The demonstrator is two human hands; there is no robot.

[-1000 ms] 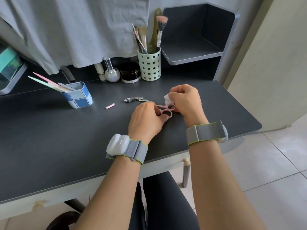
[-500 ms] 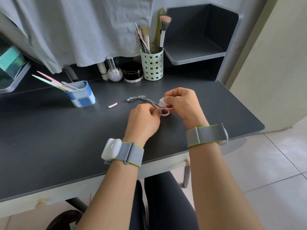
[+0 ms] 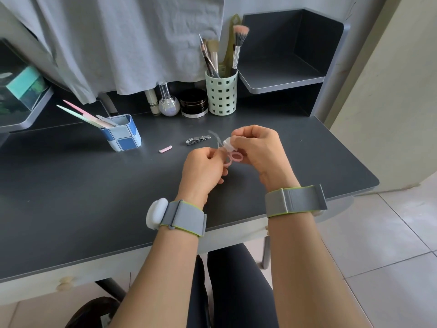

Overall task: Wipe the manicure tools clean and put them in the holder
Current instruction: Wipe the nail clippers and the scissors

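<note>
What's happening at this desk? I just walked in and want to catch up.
A person is cleaning pink-handled scissors: the left hand holds them while the right hand rubs a white wipe on the blades. Nail clippers and a small pink piece lie on the desk; the blue checkered holder already has files.

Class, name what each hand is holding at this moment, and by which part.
The left hand grips the pink-handled scissors by the handle loops. The right hand pinches a small white wipe against the blades near the pivot.
</note>
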